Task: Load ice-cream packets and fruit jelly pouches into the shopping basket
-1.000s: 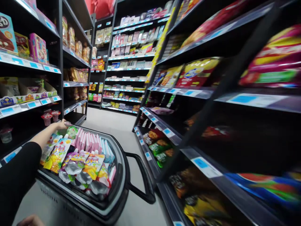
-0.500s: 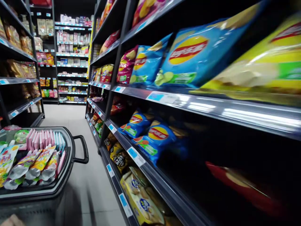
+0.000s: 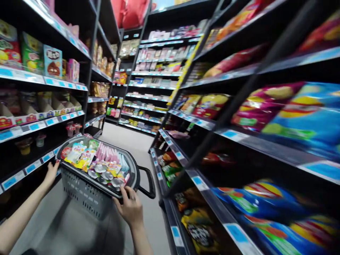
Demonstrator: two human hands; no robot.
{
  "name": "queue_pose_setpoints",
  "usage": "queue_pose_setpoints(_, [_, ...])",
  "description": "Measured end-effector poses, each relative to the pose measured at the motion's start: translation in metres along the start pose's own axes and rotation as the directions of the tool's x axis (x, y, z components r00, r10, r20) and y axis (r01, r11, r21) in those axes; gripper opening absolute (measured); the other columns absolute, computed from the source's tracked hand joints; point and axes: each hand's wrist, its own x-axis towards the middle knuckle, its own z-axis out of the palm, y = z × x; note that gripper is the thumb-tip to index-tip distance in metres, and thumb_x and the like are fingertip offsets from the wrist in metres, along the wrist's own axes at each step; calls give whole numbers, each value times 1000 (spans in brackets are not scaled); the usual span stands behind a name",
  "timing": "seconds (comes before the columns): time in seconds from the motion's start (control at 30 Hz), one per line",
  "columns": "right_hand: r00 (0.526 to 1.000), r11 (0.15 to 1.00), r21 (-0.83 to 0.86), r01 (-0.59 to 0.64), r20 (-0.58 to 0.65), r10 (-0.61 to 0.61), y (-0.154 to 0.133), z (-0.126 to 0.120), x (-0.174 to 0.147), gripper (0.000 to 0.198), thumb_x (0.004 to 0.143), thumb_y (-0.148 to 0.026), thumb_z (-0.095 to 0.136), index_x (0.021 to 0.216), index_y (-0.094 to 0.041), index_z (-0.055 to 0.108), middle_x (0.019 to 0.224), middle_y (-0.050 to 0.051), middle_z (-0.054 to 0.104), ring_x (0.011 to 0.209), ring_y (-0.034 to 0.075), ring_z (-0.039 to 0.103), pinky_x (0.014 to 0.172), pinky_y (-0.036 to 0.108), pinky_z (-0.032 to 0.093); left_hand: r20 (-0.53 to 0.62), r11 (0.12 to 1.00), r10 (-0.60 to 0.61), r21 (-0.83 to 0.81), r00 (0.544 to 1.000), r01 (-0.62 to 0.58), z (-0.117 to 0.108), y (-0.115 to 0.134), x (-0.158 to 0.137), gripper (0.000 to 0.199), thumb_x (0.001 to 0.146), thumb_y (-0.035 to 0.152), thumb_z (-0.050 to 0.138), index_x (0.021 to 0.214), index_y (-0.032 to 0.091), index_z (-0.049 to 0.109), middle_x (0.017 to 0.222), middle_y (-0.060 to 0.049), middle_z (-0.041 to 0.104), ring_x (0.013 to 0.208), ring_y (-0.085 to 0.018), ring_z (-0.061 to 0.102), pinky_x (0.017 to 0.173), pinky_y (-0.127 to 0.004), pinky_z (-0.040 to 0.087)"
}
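A grey shopping basket (image 3: pixel 79 189) with a black rim is in front of me, tilted in the view. Inside lie shiny snack pouches (image 3: pixel 107 173), with a row of pink packets (image 3: pixel 107 153) and pale blue ones (image 3: pixel 122 162) behind them. My left hand (image 3: pixel 51 174) is at the basket's left end, its fingers closed at the rim and partly hidden. At the near right corner my right hand (image 3: pixel 131 207), with a ring on one finger, grips the rim, fingertips over the edge and thumb below. A black handle (image 3: pixel 148 180) sticks out to the right.
Shelves of chip bags (image 3: pixel 265 106) line the right side of the aisle. On the left, shelves carry boxed snacks (image 3: pixel 53 61) and small cups (image 3: pixel 71 129). A shelf unit (image 3: pixel 156 85) closes off the far end beyond the pale floor (image 3: pixel 120 140).
The view has swung left, so the basket sits nearer the middle and the left shelves show. Both my hands are now visible at the basket; before, only a bit of one hand showed.
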Motion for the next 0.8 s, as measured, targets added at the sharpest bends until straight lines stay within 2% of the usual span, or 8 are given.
queue_pose_setpoints(0.07, [993,993,8,120,6,-120,5,1,-10,34,83,-37,51,100,-7,55,94,15,51,87,23,47,71,36,44,-7,997,-70,-42,998,70,15,-4,1,47,86,32,50,127,13,38,120,-13,48,103,-22,52,86,-42,44])
queue_pose_setpoints(0.17, [980,980,19,200,-6,-200,12,5,-14,28,85,-33,48,93,-7,55,90,14,51,88,24,46,72,38,42,-10,989,-122,-82,993,121,41,-4,7,57,84,28,53,133,12,28,123,-16,44,107,-24,50,89,-43,43])
queue_pose_setpoints(0.33, [963,968,24,249,-112,-245,13,16,-5,29,86,-38,46,83,-10,54,84,12,50,83,23,46,71,40,40,39,989,-91,-109,995,95,53,-7,29,55,83,27,54,131,12,31,121,-15,46,106,-23,51,88,-42,44])
queue_pose_setpoints(0.5, [940,949,4,316,-140,-313,13,27,5,26,84,-35,50,82,-10,53,81,11,48,80,23,45,68,42,39,101,990,-70,-117,992,82,64,-6,53,51,84,27,53,129,13,34,117,-14,49,98,-21,54,81,-39,47])
queue_pose_setpoints(0.63, [937,949,3,316,-155,-312,30,36,8,27,84,-37,50,81,-9,52,82,12,46,80,23,45,67,41,40,117,990,-40,-128,992,55,85,-5,62,44,85,28,52,124,14,40,119,-13,47,100,-21,53,81,-39,47])
queue_pose_setpoints(0.8, [936,945,-55,322,-133,-326,60,47,12,27,83,-37,50,80,-11,53,80,11,47,78,22,44,65,37,40,131,991,-23,-127,991,39,114,3,67,45,83,25,54,124,12,39,121,-13,46,102,-21,52,84,-39,46])
